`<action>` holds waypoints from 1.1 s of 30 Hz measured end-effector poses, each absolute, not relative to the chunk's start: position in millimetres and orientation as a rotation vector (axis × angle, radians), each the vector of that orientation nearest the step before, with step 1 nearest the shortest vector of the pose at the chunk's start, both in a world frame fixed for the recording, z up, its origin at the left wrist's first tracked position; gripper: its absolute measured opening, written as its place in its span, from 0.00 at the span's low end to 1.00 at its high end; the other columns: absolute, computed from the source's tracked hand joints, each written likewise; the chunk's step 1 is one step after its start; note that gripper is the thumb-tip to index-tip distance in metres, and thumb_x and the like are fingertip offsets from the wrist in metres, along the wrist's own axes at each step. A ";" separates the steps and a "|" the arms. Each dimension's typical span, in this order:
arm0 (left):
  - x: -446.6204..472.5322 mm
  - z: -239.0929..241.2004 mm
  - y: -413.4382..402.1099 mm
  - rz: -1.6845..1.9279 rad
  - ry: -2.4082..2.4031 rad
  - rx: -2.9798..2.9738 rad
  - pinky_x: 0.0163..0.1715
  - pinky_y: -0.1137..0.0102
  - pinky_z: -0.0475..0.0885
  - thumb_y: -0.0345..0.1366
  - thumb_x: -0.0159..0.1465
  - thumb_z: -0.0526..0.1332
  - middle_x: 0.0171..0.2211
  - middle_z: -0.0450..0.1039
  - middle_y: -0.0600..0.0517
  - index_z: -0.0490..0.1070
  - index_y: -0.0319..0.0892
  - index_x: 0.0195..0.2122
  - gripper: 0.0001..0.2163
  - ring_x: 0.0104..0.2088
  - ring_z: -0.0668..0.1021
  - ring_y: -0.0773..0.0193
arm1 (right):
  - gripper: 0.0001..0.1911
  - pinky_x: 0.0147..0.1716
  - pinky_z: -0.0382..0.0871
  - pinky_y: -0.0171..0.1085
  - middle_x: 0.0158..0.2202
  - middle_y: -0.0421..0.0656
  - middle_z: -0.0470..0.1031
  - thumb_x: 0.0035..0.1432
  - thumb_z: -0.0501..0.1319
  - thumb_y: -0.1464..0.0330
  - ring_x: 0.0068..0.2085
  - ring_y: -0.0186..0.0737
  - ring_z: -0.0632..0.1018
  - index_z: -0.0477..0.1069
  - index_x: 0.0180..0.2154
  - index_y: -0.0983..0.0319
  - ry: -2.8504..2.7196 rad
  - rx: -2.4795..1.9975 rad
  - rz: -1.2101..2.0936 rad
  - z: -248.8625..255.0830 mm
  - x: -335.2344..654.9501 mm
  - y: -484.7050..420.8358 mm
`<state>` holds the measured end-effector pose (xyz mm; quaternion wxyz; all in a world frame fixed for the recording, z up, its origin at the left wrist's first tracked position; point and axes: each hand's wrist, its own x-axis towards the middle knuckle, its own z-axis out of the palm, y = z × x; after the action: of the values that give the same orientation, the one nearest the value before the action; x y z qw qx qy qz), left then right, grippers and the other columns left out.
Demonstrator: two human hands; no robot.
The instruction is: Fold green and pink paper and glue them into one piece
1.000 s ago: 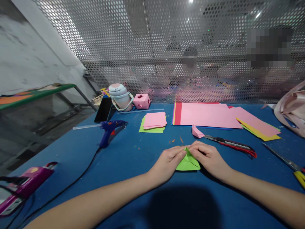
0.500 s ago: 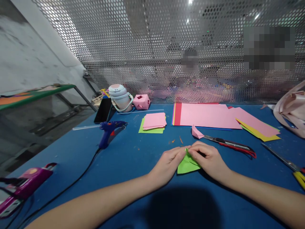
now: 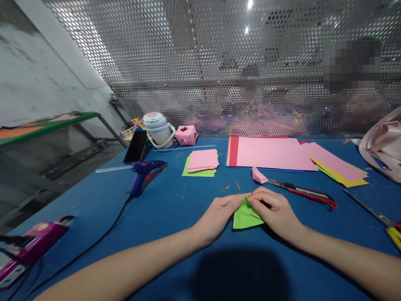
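A creased piece of green paper [image 3: 247,216] is held between my two hands, low over the blue table. My left hand [image 3: 219,215] pinches its upper left edge, the thumb lying along it. On the other side my right hand [image 3: 275,207] grips the upper right part with thumb and fingers. Part of the paper is hidden behind the fingers. Just beyond my hands lies a small folded pink paper piece [image 3: 259,175], at the blade tip of a red and black utility knife [image 3: 308,191].
A blue glue gun [image 3: 140,173] and a purple power strip [image 3: 34,248] with cords lie left. Pink and green paper squares [image 3: 203,160] are stacked ahead. Larger coloured sheets [image 3: 269,152], a pink paper box [image 3: 186,135], and a bottle [image 3: 159,129] stand farther back; scissors [image 3: 380,218] lie right.
My left thumb has shifted slightly up along the green paper's edge, and more of its left side shows. Both hands stay in nearly the same place.
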<state>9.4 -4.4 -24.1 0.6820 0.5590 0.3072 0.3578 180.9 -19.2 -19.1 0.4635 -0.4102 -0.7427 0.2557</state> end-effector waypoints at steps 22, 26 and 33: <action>10.1 -12.6 -7.0 0.878 0.862 1.806 0.42 0.70 0.67 0.35 0.64 0.52 0.38 0.76 0.49 0.75 0.42 0.43 0.13 0.39 0.75 0.61 | 0.09 0.29 0.67 0.35 0.26 0.42 0.72 0.59 0.56 0.70 0.29 0.36 0.73 0.73 0.29 0.62 -1.848 -0.975 0.613 -16.4 178.9 -22.0; 10.3 -12.9 -8.8 0.868 0.889 1.870 0.38 0.72 0.67 0.35 0.65 0.51 0.34 0.76 0.50 0.76 0.41 0.39 0.13 0.36 0.74 0.63 | 0.07 0.30 0.67 0.35 0.27 0.42 0.72 0.58 0.57 0.70 0.30 0.36 0.72 0.73 0.30 0.61 -1.832 -0.984 0.586 -16.4 178.9 -22.3; 11.8 -16.1 -10.2 0.855 0.851 2.027 0.31 0.74 0.65 0.33 0.64 0.51 0.25 0.70 0.51 0.74 0.38 0.27 0.14 0.29 0.71 0.66 | 0.07 0.30 0.66 0.35 0.27 0.41 0.70 0.57 0.56 0.74 0.30 0.35 0.71 0.72 0.32 0.62 -1.886 -0.929 0.578 -16.0 177.3 -24.1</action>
<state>11.8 -10.2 -16.1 0.3815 0.7943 0.3337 0.3350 177.3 -24.1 -16.0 0.4625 -0.3778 -0.7669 0.2351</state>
